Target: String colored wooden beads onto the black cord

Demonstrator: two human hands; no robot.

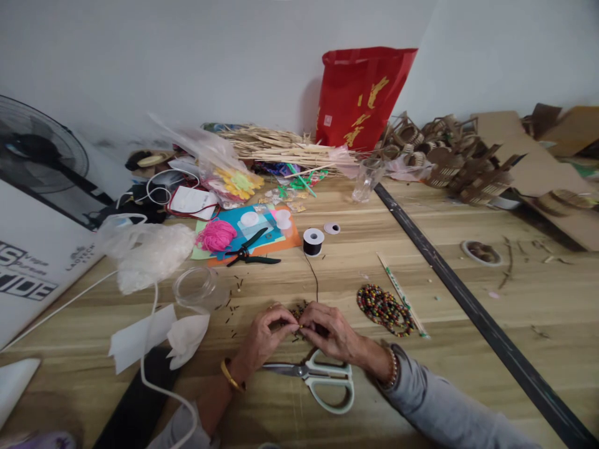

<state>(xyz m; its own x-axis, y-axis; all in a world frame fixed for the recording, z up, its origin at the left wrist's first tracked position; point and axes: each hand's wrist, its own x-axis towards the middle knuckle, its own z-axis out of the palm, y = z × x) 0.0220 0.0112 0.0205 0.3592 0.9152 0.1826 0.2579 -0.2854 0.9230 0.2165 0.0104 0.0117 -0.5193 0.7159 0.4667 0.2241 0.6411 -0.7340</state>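
Observation:
My left hand (274, 330) and my right hand (333, 332) meet fingertip to fingertip, both closed in a pinch. A tiny yellowish bead (300, 327) shows where the fingertips come together. From a spool (313, 242), a thin black cord (314, 274) runs down to my right hand, whose fingers hide its end. Small dark beads (299, 308) lie in a pile just behind the fingertips. Below my hands rest open scissors (322, 377) with pale handles. A coiled string of multicoloured beads (384, 310) lies right of my right hand.
Black-handled pliers (253, 251) and pink yarn (216, 236) lie on coloured sheets. A clear jar (196, 288), white paper (143, 337) and a white cable (152, 374) are at the left. A black strip (449, 280) crosses the table at the right. Woven baskets (482, 174) stand behind.

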